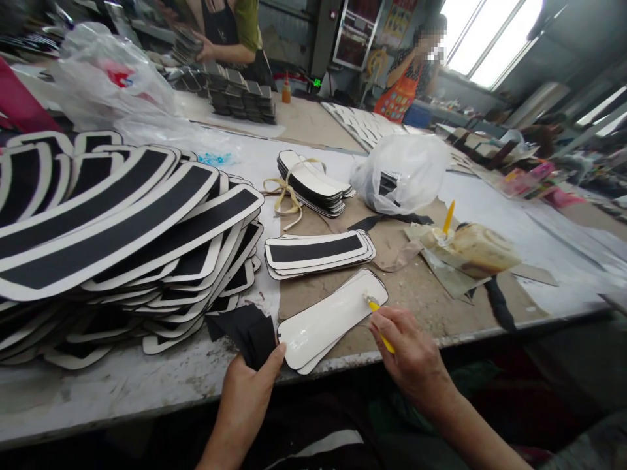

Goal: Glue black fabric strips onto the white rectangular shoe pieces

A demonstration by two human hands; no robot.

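My right hand (409, 352) grips a small yellow-handled brush (376, 308), its tip on a white curved panel (333, 316). The panel's surface looks wet and shiny, and another white panel lies partly under it. A bunch of black strips (249, 333) is pinched in my left hand (249, 398), whose thumb reaches the panel's left end. Just beyond sits a short stack of white panels, with a black strip (321, 249) on the top one. A large heap of white panels bearing black strips (112, 228) fills the left side.
Behind are a tied stack of panels (313, 176) and a white plastic bag (399, 173). To the right, a yellow stick (449, 219) stands in a stained container (482, 248). Another clear bag (112, 78) rests beyond the heap. Two people stand across the table.
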